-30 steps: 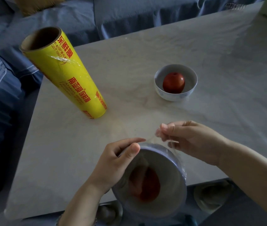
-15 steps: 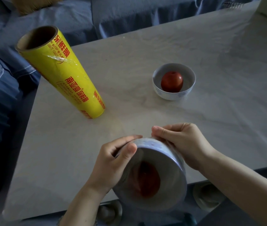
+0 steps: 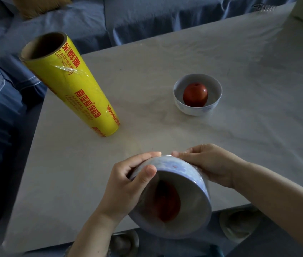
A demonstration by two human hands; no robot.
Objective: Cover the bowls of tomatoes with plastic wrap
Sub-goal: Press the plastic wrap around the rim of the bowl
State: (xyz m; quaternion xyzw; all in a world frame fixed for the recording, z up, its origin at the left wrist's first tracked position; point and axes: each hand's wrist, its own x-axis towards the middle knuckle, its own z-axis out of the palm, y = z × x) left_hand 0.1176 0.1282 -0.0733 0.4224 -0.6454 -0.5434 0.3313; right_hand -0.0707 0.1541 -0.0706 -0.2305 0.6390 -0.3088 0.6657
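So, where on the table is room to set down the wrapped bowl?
Bare table lies between the roll of wrap, the uncovered bowl and the wrapped bowl. The right side beyond the uncovered bowl is bare too. Crowded only at the near edge, where left hand and right hand grip the wrapped bowl.

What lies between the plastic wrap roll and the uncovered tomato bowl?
Only bare tabletop, per the head view, separates the plastic wrap roll from the uncovered bowl.
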